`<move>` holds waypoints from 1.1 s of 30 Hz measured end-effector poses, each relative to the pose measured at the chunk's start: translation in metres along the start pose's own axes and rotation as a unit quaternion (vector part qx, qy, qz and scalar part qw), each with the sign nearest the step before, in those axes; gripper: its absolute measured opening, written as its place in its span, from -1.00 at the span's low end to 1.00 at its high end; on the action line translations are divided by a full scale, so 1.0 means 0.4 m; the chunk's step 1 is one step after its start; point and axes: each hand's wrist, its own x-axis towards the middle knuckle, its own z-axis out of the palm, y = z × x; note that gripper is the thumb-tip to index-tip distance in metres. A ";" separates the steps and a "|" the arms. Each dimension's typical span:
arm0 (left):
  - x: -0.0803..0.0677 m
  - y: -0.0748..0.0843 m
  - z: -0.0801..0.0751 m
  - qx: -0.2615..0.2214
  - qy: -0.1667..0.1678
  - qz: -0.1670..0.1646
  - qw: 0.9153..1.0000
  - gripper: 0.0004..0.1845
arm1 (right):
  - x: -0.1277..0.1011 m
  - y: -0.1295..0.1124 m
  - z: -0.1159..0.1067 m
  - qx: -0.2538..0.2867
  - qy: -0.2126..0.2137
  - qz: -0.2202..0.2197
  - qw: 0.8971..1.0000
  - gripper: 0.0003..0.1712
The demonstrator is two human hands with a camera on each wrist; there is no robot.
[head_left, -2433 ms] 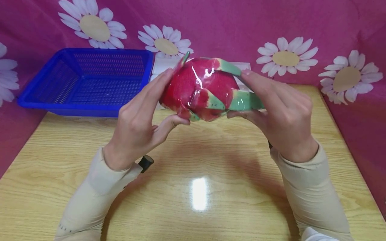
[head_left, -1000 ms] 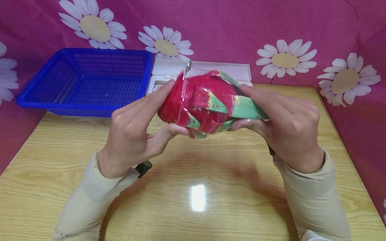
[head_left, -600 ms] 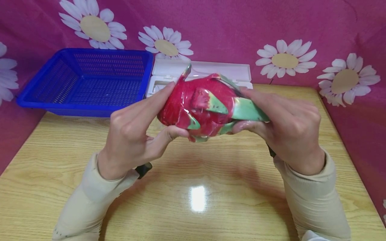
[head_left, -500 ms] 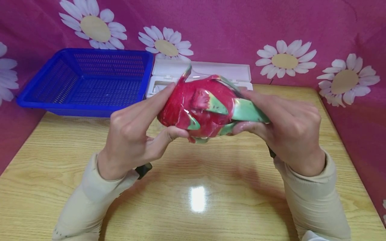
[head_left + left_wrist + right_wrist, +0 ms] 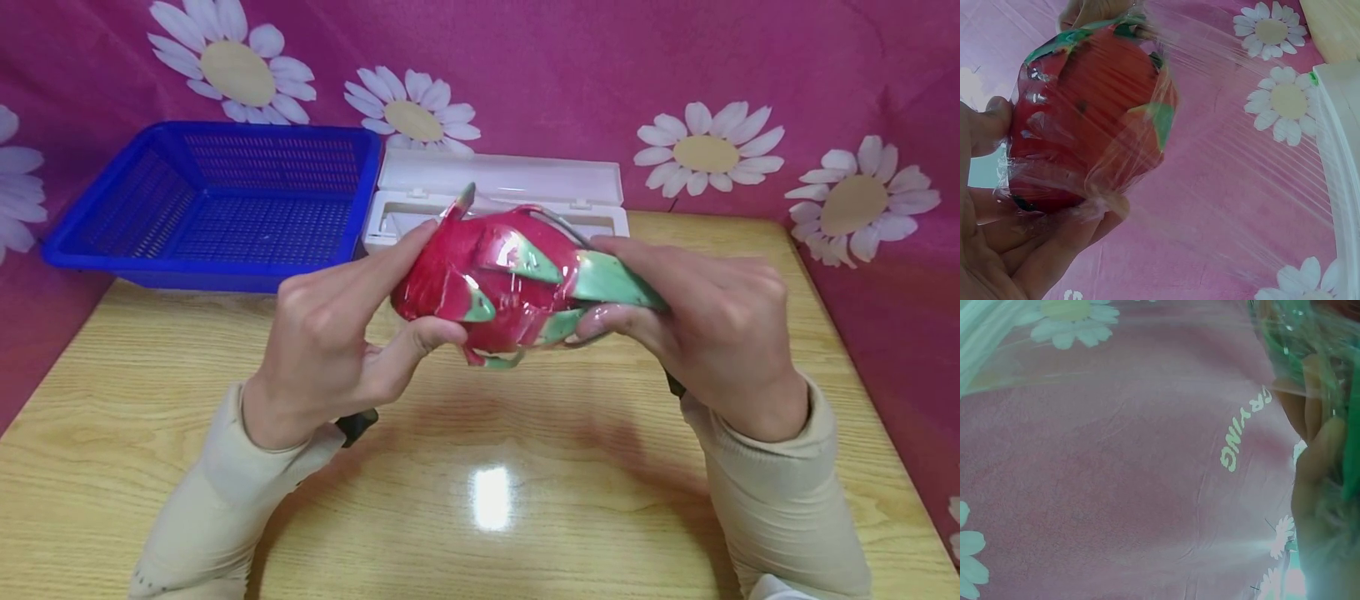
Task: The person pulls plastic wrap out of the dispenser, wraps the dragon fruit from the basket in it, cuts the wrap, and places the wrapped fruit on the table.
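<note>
Slick cling film over the dragon fruit (image 5: pixel 495 287) at centre frame may slip, so keep your left hand (image 5: pixel 330 350) and right hand (image 5: pixel 712 325) clasping its firm body, not the fins.

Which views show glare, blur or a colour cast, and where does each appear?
Head view: sharp, with a bright lamp glare on the table and small highlights on the film-wrapped dragon fruit. Left wrist view: stretched cling film streaks and hazes the backdrop. Right wrist view: soft, greenish, the right hand blurred at the edge.
</note>
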 end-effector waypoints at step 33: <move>-0.003 -0.040 0.008 -0.001 -0.142 -0.127 0.982 -0.18 | 0.020 0.026 0.009 0.050 -0.181 0.090 0.978 -0.18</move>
